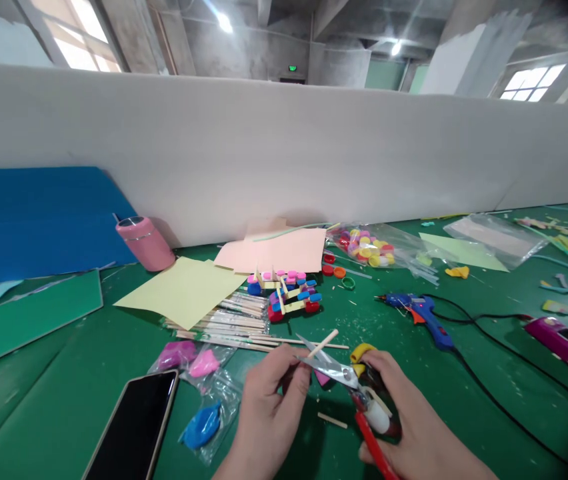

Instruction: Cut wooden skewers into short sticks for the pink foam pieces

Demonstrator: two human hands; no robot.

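A short wooden stick [325,343] is pinched between the thumb and fingers of my left hand [278,393]. My right hand [407,413] grips a pair of scissors [337,372] with a red handle, and their blades lie against the stick close to my left fingertips. A curled yellow piece [361,353] is by my right fingers; whether it belongs to the scissors I cannot tell. Below the blades a cut bit of stick [333,420] lies on the green table. Just beyond my hands stands a small colourful model [291,297] of sticks and bottle caps.
Bundled sticks [229,323] lie under yellow paper [184,290]. A phone [131,427] and bagged clay [203,425] are at left, with a pink tumbler [145,243] behind. At right are a blue glue gun [421,315], its cord, and a bag of caps [367,248].
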